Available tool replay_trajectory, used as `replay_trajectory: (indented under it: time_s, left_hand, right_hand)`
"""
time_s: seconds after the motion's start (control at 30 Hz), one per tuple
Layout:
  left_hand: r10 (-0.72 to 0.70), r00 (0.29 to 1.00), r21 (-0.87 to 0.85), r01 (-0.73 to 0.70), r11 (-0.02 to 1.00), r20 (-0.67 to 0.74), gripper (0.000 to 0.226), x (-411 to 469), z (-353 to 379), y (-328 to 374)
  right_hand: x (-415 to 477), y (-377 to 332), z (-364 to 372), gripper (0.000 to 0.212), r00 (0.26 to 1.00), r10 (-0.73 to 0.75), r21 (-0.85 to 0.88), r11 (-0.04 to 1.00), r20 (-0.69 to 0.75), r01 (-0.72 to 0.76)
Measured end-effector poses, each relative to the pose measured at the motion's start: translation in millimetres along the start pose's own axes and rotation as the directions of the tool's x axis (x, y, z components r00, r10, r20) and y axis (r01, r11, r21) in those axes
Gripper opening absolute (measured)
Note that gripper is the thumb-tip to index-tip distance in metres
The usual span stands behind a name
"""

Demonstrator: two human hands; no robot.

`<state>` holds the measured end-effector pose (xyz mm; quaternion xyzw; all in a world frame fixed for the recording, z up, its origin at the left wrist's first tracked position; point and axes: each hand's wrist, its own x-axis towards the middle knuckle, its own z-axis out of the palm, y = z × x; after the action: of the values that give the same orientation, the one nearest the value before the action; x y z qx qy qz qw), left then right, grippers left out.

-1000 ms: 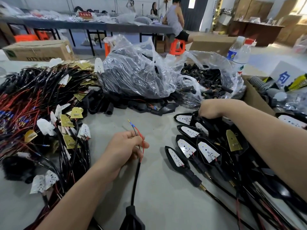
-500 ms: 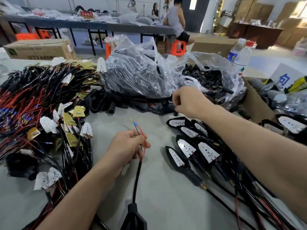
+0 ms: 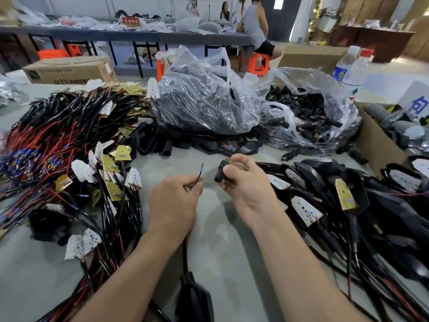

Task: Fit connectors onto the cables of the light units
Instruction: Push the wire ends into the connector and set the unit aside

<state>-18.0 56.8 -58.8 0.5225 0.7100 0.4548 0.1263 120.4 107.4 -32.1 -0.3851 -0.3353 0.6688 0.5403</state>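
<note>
My left hand (image 3: 173, 202) pinches the thin wire end (image 3: 199, 174) of a light unit's black cable (image 3: 185, 254); the wire tip points up and to the right. The black light unit (image 3: 195, 298) lies at the bottom of the view, between my forearms. My right hand (image 3: 246, 184) grips a short black connector (image 3: 220, 173) between thumb and fingers, a little to the right of the wire tip and apart from it.
An open clear plastic bag (image 3: 343, 105) of black connectors lies behind my hands. A heap of wired LED boards (image 3: 69, 145) fills the left, black light units (image 3: 325, 194) the right. A cardboard box (image 3: 376, 145) and water bottles (image 3: 355, 70) stand far right.
My right hand has come back from the bag of connectors holding a connector, and it is now next to my left hand. My left hand still holds the wire.
</note>
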Motion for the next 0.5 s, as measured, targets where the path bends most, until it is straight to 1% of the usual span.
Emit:
replay_trajectory:
  time_s: [0.1, 0.17, 0.23, 0.33, 0.43, 0.5]
  left_hand:
    - [-0.032, 0.998, -0.202, 0.044, 0.978, 0.060, 0.016, 0, -2, 6]
    - [-0.038, 0.994, -0.275, 0.065, 0.959, 0.102, 0.023, 1, -3, 10]
    - [-0.033, 0.992, -0.280, 0.066, 0.958, 0.121, 0.034, 3, -1, 10]
    - [-0.009, 0.992, -0.273, 0.044, 0.961, 0.126, 0.032, 1, -1, 11]
    - [0.035, 0.996, -0.243, -0.013, 0.970, 0.085, 0.030, -3, -4, 9]
    - [0.071, 0.997, -0.207, -0.062, 0.976, 0.035, 0.030, -6, -4, 10]
  right_hand:
    - [0, 1, 0, 0.030, 0.999, -0.045, 0.021, 0.999, -0.009, 0.046]
    - [1, 0, -3, 0.031, 0.999, -0.053, 0.009, 0.999, -0.007, 0.053]
    - [1, -2, -5, 0.034, 0.998, -0.066, -0.018, 0.998, 0.004, 0.067]
    - [1, -4, -6, 0.028, 0.995, -0.097, 0.012, 0.995, 0.004, 0.097]
    - [0, -10, -8, 0.018, 0.989, -0.150, 0.068, 0.986, -0.017, 0.151]
    - [-2, -15, -11, 0.014, 0.983, -0.182, 0.086, 0.980, -0.003, 0.182]
